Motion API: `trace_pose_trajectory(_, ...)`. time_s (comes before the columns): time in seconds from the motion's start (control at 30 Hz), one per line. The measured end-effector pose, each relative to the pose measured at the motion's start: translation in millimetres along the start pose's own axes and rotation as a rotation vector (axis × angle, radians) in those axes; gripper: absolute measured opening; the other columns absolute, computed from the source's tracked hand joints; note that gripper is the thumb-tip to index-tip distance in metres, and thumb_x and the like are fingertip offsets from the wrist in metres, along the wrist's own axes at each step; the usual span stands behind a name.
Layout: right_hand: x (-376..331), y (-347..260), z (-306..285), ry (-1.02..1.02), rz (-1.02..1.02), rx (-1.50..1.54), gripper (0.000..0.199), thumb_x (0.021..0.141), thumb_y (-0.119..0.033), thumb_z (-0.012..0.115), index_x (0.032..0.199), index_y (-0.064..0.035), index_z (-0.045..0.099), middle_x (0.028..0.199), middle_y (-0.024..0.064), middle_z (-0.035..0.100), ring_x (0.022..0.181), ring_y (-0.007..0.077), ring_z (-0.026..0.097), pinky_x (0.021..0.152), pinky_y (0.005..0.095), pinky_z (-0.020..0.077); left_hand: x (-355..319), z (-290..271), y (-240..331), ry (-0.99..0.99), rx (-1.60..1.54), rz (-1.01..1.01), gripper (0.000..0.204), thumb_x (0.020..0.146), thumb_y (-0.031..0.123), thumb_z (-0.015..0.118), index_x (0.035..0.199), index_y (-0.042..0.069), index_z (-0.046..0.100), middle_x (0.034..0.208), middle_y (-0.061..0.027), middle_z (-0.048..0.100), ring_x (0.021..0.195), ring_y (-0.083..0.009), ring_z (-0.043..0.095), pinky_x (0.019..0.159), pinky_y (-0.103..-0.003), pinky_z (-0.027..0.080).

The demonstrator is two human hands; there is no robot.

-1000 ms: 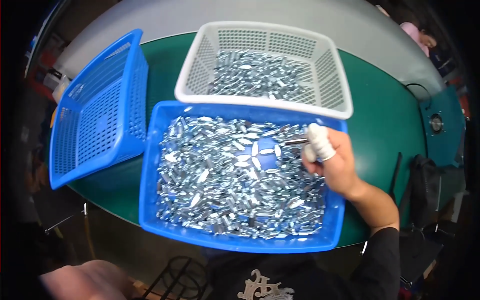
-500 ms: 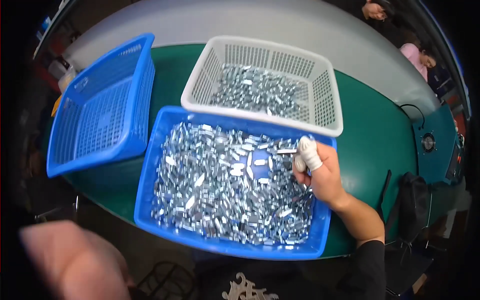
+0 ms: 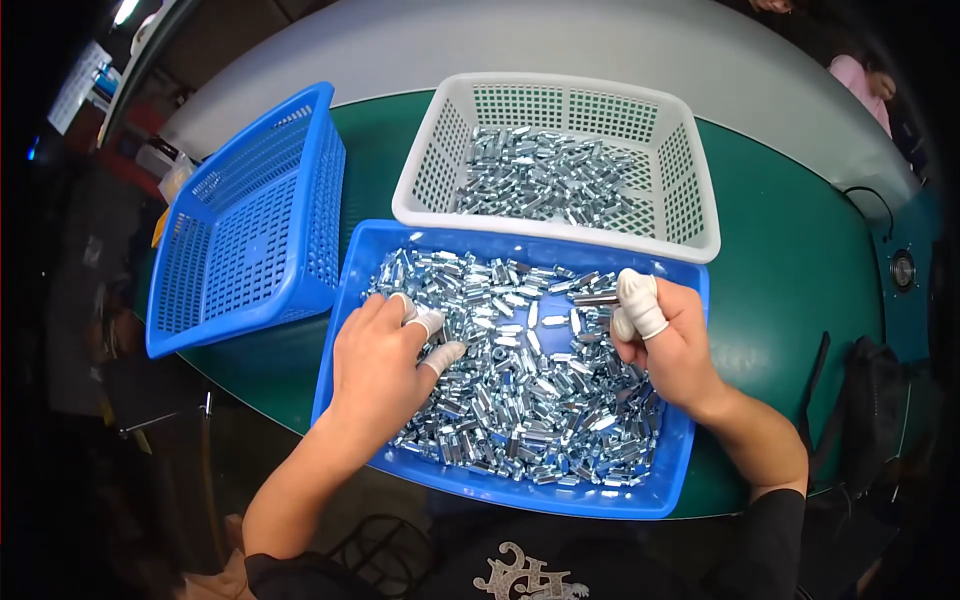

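A blue tray [image 3: 540, 500] holds a heap of small silvery metal fittings [image 3: 520, 420], elongated and faceted, some with a narrower end. Over its left side is my left hand [image 3: 385, 355], its white-capped fingertips spread above or against the fittings; whether they touch any, I cannot tell. My right hand [image 3: 675, 345], over the tray's right side, pinches a metal fitting [image 3: 595, 298] between a white-covered thumb and finger. The fitting points left out of the grip. Between the hands, a few fittings lie apart on a bare blue patch of the tray bottom.
Behind the tray, a white perforated basket [image 3: 555, 232] contains more fittings. A blue perforated basket [image 3: 250, 235] stands tilted at the left. All are on a green tabletop [image 3: 770, 300]. A black bag [image 3: 870, 405] and a teal device [image 3: 905, 280] are at the right; people sit beyond.
My left hand has come up from the lower left, where it was blurred, to the fittings in the tray. The right hand keeps its fitting. The whole view has shifted slightly.
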State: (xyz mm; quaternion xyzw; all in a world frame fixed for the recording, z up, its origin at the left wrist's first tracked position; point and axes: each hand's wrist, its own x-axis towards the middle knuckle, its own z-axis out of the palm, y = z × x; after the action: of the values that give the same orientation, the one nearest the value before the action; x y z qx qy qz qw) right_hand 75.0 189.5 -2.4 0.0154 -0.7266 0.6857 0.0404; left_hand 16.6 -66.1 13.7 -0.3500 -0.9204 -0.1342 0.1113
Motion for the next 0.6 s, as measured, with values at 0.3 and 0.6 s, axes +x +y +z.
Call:
trace_pose_trajectory(0.3, 1, -5, -2, 0.029, 0.016, 0.08, 0.04, 0.098, -0.032, 0.042, 0.066, -0.0083, 0.049, 0.052, -0.0005, 0.047, 0.044, 0.004, 0.036, 0.04, 0.0201, 0.028, 40, -3, 32, -0.115, -0.621, -0.144, 0.021, 0.076, 0.004, 0.069, 0.095, 0.0, 0.061, 0.093, -0.0083, 0.066, 0.082, -0.014, 0.06, 0.066, -0.025, 0.044)
trace_pose_trajectory(0.6, 5, 1, -4, 0.069, 0.019, 0.181, 0.041, 0.099, -0.029, 0.041, 0.065, -0.0068, 0.048, 0.055, -0.0011, 0.046, 0.049, 0.0052, 0.04, 0.045, 0.0214, 0.0323, 65, 27, 50, -0.059, -1.365, -0.181, 0.024, 0.083, -0.005, 0.06, 0.108, -0.003, 0.06, 0.112, -0.0106, 0.058, 0.096, -0.0135, 0.057, 0.081, -0.026, 0.047)
